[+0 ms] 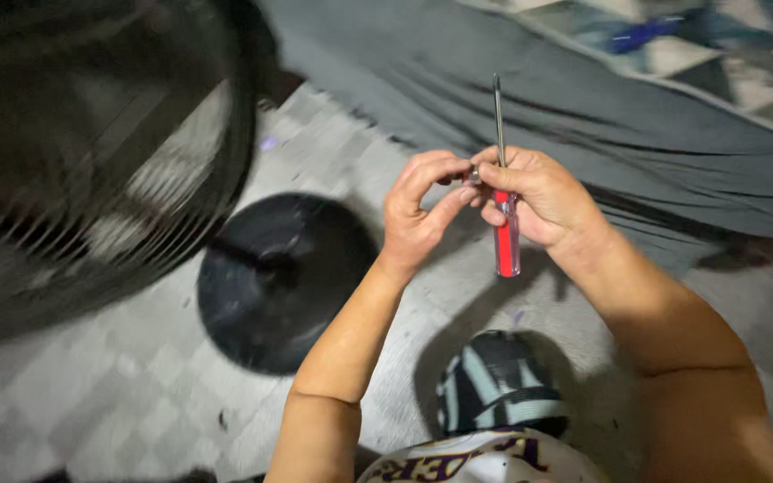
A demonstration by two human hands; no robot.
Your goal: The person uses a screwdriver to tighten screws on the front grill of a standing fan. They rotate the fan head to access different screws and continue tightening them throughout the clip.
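Head view, looking down over the person's lap to a tiled floor (pixel 64 394). Landmark: the round black base (pixel 279 282) lying flat on the tiles.

- Both hands are raised just above and to the right of the base, close together, fingertips nearly meeting.
- Left hand (pixel 418 210): grip pinched, thumb and forefinger closed on a small metal part (pixel 473 173) (likely a screw or nut; too small and blurred to tell).
- Right hand (pixel 543 199): grip clenched around a screwdriver (pixel 505 228), red and clear handle pointing down, thin shaft standing upright above the fingers. The right fingertips also touch the small part.
- Left of the base, and partly over it, a black wire fan guard (pixel 91 143) fills the frame's upper left, blurred.
- Beyond the base, on the far side of the hands, grey fabric (pixel 530 98) is draped, with a patterned quilt (pixel 717 54) at the upper right.
- Nearer than the base, below the hands, a striped dark-and-pale item (pixel 498 385) rests by the person's knee.

Progress, as a judgement: the guard and the base lie apart, so the fan appears to be in pieces. The small part is in hand, not seated anywhere; the screwdriver tip is not engaged on anything. Work on this fastener looks mid-way, with the fan parts unjoined.
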